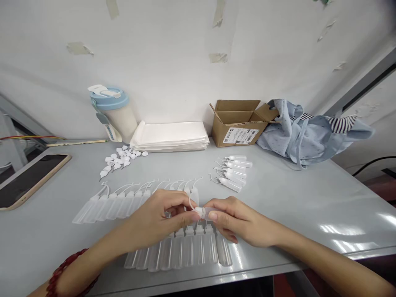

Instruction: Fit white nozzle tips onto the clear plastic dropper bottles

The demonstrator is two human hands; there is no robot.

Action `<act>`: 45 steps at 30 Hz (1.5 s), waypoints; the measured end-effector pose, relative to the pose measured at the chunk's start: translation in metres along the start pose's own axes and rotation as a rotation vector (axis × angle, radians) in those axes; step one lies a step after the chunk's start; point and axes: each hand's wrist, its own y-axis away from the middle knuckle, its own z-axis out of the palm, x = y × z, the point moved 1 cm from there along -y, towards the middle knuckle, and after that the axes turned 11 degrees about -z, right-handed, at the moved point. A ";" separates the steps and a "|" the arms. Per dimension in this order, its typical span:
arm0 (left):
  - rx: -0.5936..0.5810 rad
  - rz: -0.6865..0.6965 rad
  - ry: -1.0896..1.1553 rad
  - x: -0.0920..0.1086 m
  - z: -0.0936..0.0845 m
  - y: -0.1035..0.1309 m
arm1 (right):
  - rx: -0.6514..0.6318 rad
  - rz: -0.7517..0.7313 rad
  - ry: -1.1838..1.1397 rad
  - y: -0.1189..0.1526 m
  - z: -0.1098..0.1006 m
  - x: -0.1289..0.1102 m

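Observation:
Above the rows of bottles, my right hand is closed around the body of a small clear squeeze bottle. My left hand pinches the white cap at that bottle's neck, and a thin cap strap curls up beside the fingers. Behind and below my left hand lies a row of similar strapped bottles, partly hidden. A second row of clear bottles lies closer to the table's front edge, under both hands. Several more capped bottles are grouped to the right.
A heap of small white nozzle tips lies at the back left. Behind it stand a blue-lidded cup and a stack of white packets. An open cardboard box and blue cloth are at the back right. A phone lies left.

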 end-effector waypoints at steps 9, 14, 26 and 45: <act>0.035 0.063 -0.013 0.000 0.001 0.002 | -0.008 -0.028 -0.014 0.002 0.002 -0.002; -0.010 -0.093 0.145 0.000 0.003 0.000 | -0.010 -0.102 0.240 0.002 0.002 -0.006; 0.013 -0.173 0.301 -0.004 0.004 -0.001 | 0.246 -0.593 0.884 0.001 -0.005 0.007; -0.008 -0.063 0.008 0.004 0.007 0.005 | 0.347 -0.563 0.639 -0.002 -0.004 0.006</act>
